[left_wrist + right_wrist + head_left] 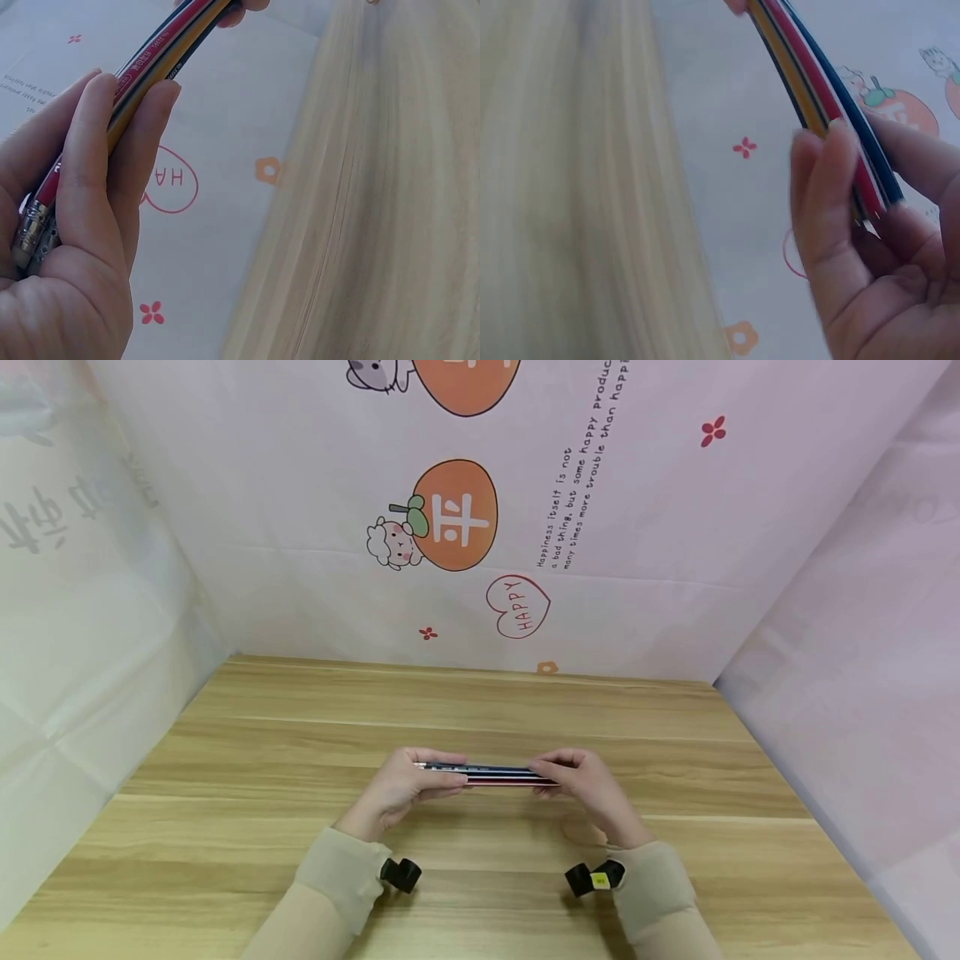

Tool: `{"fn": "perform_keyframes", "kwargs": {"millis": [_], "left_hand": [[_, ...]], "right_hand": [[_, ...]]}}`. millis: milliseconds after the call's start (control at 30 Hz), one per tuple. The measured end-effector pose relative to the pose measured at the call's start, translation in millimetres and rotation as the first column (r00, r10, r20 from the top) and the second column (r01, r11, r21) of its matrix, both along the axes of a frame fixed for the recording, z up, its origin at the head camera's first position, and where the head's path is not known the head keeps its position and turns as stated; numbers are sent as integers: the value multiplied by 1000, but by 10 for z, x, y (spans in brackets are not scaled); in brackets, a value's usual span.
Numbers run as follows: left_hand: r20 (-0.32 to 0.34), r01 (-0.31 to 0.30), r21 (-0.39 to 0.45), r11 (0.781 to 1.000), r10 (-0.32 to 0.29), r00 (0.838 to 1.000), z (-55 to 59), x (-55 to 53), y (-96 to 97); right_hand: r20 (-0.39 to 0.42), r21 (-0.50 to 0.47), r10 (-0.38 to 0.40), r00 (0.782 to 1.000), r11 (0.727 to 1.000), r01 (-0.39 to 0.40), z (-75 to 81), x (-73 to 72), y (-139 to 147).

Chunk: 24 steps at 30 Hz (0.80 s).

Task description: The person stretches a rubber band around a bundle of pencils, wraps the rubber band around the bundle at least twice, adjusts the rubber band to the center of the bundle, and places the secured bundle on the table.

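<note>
A small bundle of pencils [495, 775] is held level above the wooden table between both hands. Red, yellow and dark blue barrels show in the wrist views. My left hand [408, 783] grips the end with the erasers; metal ferrules [34, 225] show by the palm in the left wrist view. The other end is gripped by my right hand [581, 781], its fingers and thumb around the pencils [825, 97] in the right wrist view. The pencil tips at that end are mostly hidden by the fingers.
The wooden table [480, 893] spreads under both hands. White printed cloth [300, 527] hangs behind it, and more cloth stands along the left and right sides. Each wrist wears a beige band with a small black camera [401, 875].
</note>
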<state>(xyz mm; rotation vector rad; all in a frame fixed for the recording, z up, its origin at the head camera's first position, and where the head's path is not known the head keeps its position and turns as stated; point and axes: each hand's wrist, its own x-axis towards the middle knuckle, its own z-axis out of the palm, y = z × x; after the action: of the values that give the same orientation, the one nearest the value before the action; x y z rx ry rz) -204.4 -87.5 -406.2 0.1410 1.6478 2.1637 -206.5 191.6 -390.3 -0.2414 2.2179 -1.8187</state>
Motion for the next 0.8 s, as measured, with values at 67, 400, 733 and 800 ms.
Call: {"fn": "perform_keyframes", "kwargs": {"millis": [67,400,733,800], "left_hand": [[-10,5,-4,1000,-5,1000,-3,-3,-9],[-13,3,-6,1000,-3,1000,27,3,-42],[-9,3,-20,1000,-3,1000,42,12,-35],[-13,7,-23,1000,-7,1000,39,14,-37]], "right_hand": [[0,23,-15,1000,1000,15,20,-2,50],[-25,89,-8,1000,996,10,59,-40,285],[-56,292,-8,998,956,24,31,-78,475],[-67,361,0,998,932,24,-1,-92,507]]}}
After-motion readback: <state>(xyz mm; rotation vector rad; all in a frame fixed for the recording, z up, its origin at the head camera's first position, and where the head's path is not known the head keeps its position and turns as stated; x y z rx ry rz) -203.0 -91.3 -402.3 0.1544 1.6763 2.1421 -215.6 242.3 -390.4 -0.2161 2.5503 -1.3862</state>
